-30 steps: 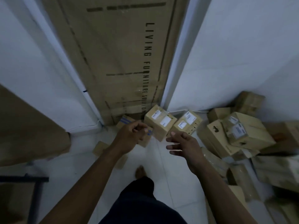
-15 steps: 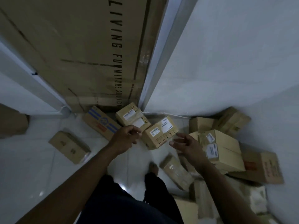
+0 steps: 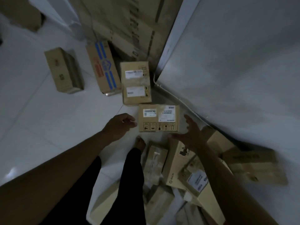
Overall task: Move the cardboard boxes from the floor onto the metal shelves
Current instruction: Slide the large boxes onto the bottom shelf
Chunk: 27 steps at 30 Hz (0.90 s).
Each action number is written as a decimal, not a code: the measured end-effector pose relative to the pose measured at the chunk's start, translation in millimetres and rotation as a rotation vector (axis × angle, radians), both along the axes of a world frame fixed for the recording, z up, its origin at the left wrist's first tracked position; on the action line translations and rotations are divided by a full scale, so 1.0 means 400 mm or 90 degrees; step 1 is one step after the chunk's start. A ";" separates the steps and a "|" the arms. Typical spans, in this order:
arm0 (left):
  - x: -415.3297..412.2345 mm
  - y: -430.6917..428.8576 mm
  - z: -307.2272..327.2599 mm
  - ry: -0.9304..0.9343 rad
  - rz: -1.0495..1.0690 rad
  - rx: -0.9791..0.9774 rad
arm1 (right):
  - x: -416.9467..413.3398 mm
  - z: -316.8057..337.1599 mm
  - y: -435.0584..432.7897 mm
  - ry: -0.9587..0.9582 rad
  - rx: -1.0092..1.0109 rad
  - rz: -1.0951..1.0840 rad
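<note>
A cardboard box with two white labels and a row of handling symbols (image 3: 159,118) lies on the white floor between my hands. My left hand (image 3: 121,125) hovers just left of it, fingers loosely curled, holding nothing. My right hand (image 3: 190,133) is spread open at the box's right lower corner, close to it, and contact is unclear. Behind it lies a second labelled box (image 3: 135,82), then a box with blue stripes (image 3: 103,68) and a plain box (image 3: 63,70). No metal shelves are in view.
A large flat furniture carton (image 3: 123,21) leans against the wall at the back. A white wall (image 3: 235,62) runs along the right. A heap of several boxes (image 3: 186,172) covers the floor at lower right, beside my bare foot (image 3: 140,142). White floor tiles (image 3: 48,120) lie left.
The view has tipped further down and closer to the floor. Both hands have dropped toward the labelled box and now flank it, the right hand spreading wider.
</note>
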<state>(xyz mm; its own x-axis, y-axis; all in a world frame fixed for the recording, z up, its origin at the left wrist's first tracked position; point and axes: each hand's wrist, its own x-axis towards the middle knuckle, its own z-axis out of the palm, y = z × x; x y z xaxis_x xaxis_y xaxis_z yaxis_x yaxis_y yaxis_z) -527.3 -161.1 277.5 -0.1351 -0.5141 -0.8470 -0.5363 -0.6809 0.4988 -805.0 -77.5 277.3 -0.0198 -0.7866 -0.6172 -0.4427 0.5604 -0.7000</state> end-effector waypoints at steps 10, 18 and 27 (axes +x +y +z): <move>-0.126 0.002 -0.517 -0.044 0.117 0.111 | -0.067 -0.513 -0.121 0.390 0.051 0.471; -0.135 0.040 -0.651 0.028 0.178 0.133 | -0.079 -0.598 -0.163 0.445 0.050 0.627; -0.095 0.058 -0.643 0.049 0.159 0.176 | -0.049 -0.573 -0.169 0.453 0.005 0.703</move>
<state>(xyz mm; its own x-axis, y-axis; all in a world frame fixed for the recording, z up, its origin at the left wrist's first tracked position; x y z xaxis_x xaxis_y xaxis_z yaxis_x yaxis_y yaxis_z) -565.3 -137.9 20.4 -0.1033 -0.2928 -0.9506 -0.3054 -0.9002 0.3105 -824.4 -145.0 48.0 0.3064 -0.5949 -0.7431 -0.9363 -0.3293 -0.1224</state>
